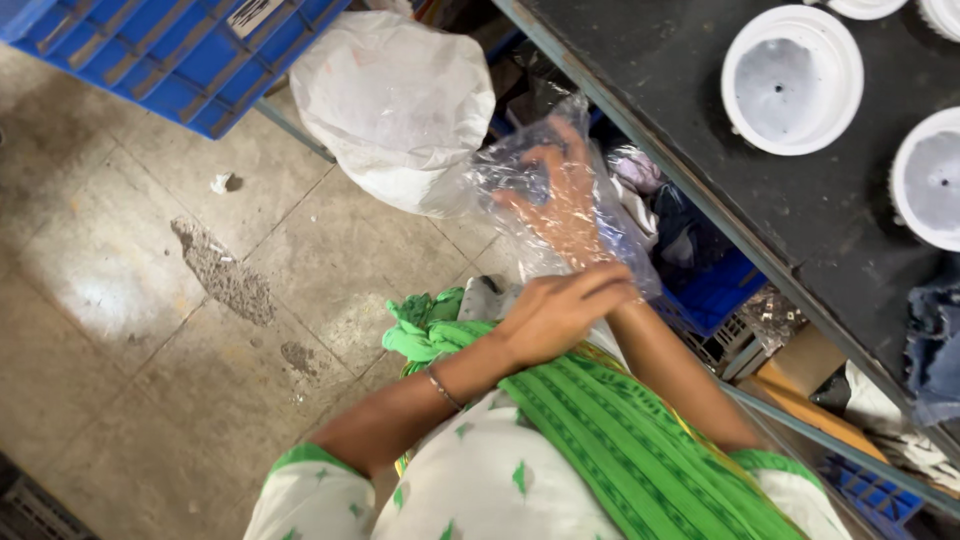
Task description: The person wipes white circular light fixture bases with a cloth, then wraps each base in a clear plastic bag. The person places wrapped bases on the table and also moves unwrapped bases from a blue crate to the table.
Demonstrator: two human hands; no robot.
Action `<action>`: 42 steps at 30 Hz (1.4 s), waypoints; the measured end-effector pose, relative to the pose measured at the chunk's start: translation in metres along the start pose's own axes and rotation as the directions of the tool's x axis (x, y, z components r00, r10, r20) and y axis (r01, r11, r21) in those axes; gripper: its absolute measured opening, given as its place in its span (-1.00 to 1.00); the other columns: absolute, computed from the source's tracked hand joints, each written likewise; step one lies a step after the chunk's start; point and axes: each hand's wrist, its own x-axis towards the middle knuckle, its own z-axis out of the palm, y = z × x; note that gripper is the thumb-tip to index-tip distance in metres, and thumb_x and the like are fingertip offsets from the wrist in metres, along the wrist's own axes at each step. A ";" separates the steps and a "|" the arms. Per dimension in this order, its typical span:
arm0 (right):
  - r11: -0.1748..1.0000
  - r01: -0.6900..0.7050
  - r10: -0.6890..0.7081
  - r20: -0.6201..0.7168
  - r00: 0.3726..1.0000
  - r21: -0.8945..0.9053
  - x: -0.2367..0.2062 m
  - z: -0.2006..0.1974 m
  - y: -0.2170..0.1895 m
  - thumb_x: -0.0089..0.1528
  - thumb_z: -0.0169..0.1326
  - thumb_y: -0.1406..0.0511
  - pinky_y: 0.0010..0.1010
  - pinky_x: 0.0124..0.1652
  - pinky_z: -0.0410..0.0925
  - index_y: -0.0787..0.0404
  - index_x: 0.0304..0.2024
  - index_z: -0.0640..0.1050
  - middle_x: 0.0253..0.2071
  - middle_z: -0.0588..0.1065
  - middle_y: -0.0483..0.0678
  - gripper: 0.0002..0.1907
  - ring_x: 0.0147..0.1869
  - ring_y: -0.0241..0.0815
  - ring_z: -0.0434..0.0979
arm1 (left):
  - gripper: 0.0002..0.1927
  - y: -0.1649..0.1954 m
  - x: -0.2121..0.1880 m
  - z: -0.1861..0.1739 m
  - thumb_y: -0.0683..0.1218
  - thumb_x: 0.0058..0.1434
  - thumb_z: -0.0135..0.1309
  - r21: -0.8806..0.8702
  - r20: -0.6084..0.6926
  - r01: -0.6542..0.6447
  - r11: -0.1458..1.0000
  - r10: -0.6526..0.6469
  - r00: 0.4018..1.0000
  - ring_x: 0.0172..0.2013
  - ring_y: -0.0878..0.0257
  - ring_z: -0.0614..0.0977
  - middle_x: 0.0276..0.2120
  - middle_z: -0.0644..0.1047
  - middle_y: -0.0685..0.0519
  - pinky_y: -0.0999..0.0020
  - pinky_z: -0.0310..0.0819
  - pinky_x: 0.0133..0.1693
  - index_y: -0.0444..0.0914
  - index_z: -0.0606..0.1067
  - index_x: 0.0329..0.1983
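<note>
My left hand [560, 312], a thin bangle on its wrist, is closed on the mouth of a clear plastic bag [590, 235] just above my green scarf. My right hand [562, 195] is pushed inside that bag and shows through the plastic, fingers bent near something dark [520, 172]. The crinkled plastic hides whether those fingers grip it. The bag hangs in front of the shelf space under a dark table.
A bulging white sack [395, 100] sits on the tiled floor [130, 270] to the left of the bag. A blue crate [170, 50] is at top left. White round cups [792, 80] stand on the dark table [700, 150]; cloth, another blue crate [715, 290] and cardboard lie under it.
</note>
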 end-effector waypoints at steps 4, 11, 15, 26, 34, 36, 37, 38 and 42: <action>0.975 0.206 -0.201 0.065 0.977 -0.086 -0.039 0.029 0.009 0.18 0.31 0.12 0.16 0.38 0.03 0.06 0.19 0.53 0.47 0.17 0.17 -0.45 0.54 0.27 0.05 | -0.56 -0.008 -0.006 -0.002 -0.32 0.11 0.00 0.035 -0.126 0.084 0.996 -0.079 0.989 -0.06 0.04 0.68 0.23 0.46 0.09 0.22 0.61 -0.12 -0.07 0.56 0.01; 0.999 -0.032 0.040 0.563 0.825 -0.025 -0.097 -0.004 0.017 0.13 0.23 0.14 -0.12 0.27 0.21 0.26 0.19 0.47 0.26 0.40 0.20 -0.39 0.35 0.22 0.35 | -0.62 -0.059 0.000 -0.022 -0.23 -0.13 0.07 0.283 -0.001 0.399 0.872 -0.416 0.909 -0.25 -0.01 0.69 0.12 0.54 0.05 0.08 0.55 -0.23 -0.16 0.63 -0.19; 0.998 -0.058 0.056 0.641 0.765 -0.019 -0.098 -0.059 0.007 0.25 0.16 0.22 -0.15 0.21 0.31 0.17 0.00 0.59 0.12 0.54 0.02 -0.70 0.26 0.07 0.48 | -0.63 -0.074 0.004 -0.006 -0.34 0.13 -0.04 0.387 0.074 0.364 0.847 -0.422 0.903 -0.16 -0.03 0.69 0.17 0.54 0.10 0.07 0.57 -0.14 -0.18 0.60 -0.08; 0.950 -0.205 0.112 -0.354 0.929 -0.235 -0.016 -0.218 0.066 0.22 0.23 0.36 -0.05 -0.01 0.35 0.31 0.03 0.55 0.00 0.48 0.09 -0.67 0.07 0.18 0.44 | -0.26 -0.014 0.078 0.028 -0.45 0.00 -0.14 0.435 -0.028 0.382 0.815 -0.412 0.911 -0.34 -0.07 0.66 0.36 0.39 0.05 0.12 0.53 -0.34 -0.21 0.39 0.31; 0.960 -0.174 0.076 -0.395 0.916 -0.219 -0.022 -0.236 0.117 0.24 0.27 0.40 -0.16 -0.03 0.41 0.20 -0.01 0.60 -0.04 0.53 0.05 -0.73 0.05 0.12 0.53 | -0.19 0.033 0.114 0.031 -0.45 -0.01 -0.16 0.469 -0.185 0.540 0.699 -0.520 0.834 -0.42 -0.03 0.63 0.37 0.38 0.11 0.15 0.49 -0.42 -0.11 0.37 0.36; 0.978 -0.182 0.208 -0.420 0.883 0.102 -0.038 -0.266 0.132 0.26 0.28 0.36 -0.27 -0.10 0.48 0.32 0.00 0.57 -0.07 0.54 0.09 -0.72 -0.02 0.01 0.60 | -0.20 0.037 0.119 0.033 -0.44 0.02 -0.16 0.485 -0.240 0.564 0.668 -0.519 0.821 -0.37 -0.05 0.64 0.36 0.39 0.10 0.12 0.50 -0.39 -0.11 0.37 0.37; 0.900 -0.167 0.327 -0.369 0.870 0.403 -0.044 -0.284 0.140 0.33 0.23 0.38 -0.27 0.02 0.44 0.34 0.07 0.55 -0.01 0.54 0.08 -0.72 0.04 -0.05 0.59 | -0.20 0.039 0.122 0.034 -0.44 0.03 -0.16 0.491 -0.268 0.580 0.651 -0.520 0.811 -0.34 -0.07 0.65 0.35 0.39 0.09 0.11 0.51 -0.37 -0.10 0.37 0.38; 0.731 -0.153 0.430 -0.275 0.860 0.665 -0.049 -0.297 0.148 0.40 0.19 0.40 -0.27 0.13 0.41 0.36 0.14 0.54 0.06 0.53 0.07 -0.72 0.09 -0.11 0.58 | -0.20 0.040 0.124 0.036 -0.44 0.02 -0.16 0.486 -0.283 0.589 0.646 -0.522 0.805 -0.32 -0.08 0.65 0.36 0.39 0.08 0.10 0.51 -0.36 -0.10 0.37 0.37; -0.078 -0.087 0.496 0.114 0.861 0.993 -0.088 -0.336 0.169 0.43 0.01 0.33 -0.10 0.29 0.42 0.31 0.29 0.38 0.27 0.47 0.05 -0.62 0.34 -0.03 0.52 | -0.18 0.043 0.137 0.044 -0.44 -0.02 -0.17 0.493 -0.342 0.584 0.645 -0.473 0.812 -0.22 -0.10 0.66 0.35 0.39 0.03 0.09 0.52 -0.33 -0.14 0.36 0.38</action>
